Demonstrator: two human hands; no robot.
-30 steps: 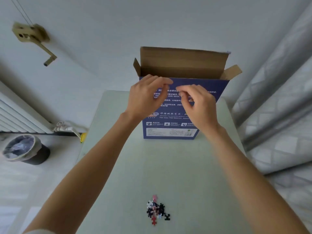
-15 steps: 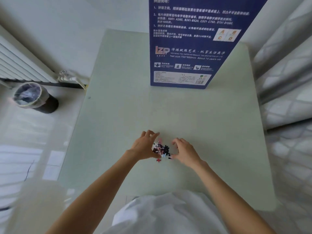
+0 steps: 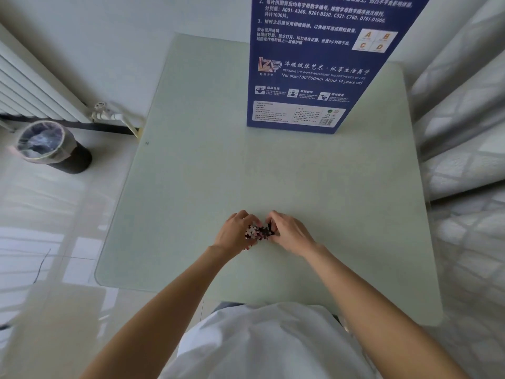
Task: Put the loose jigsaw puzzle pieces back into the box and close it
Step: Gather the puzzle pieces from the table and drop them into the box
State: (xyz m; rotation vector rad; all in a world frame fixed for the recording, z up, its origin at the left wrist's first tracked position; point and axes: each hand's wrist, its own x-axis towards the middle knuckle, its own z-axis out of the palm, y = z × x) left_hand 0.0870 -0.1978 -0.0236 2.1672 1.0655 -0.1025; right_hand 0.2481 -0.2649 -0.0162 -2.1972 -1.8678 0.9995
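Off the table's left edge, on the floor, stands a dark waste bin [image 3: 52,146] lined with a clear bag, and behind it a white radiator [image 3: 30,86] runs along the wall.

The table [image 3: 191,173] is pale green, with rounded corners. My left hand [image 3: 234,233] rests on it toward the near edge, about midway between the left and right edges. Its grip is half curled, fingers cupped around the left side of the puzzle pieces [image 3: 258,233]; I cannot tell whether any piece is actually clamped or merely corralled.

The puzzle pieces form one small heap of white, pink and black shapes, lying on the table between my two hands and touching both. One or two pieces sit at the heap's near fringe, just under my left palm.

My right hand [image 3: 291,236] mirrors the left on the heap's right side. Its grip is likewise half closed, fingertips bent inward against the dark pieces; whether it holds any piece off the table I cannot tell.

The box [image 3: 308,86], blue with white print, stands upright at the table's far edge, right of centre and well apart from the heap. Its top is out of frame, so its flaps are not visible.

Beyond the table's right edge hangs a grey patterned curtain [image 3: 464,127].
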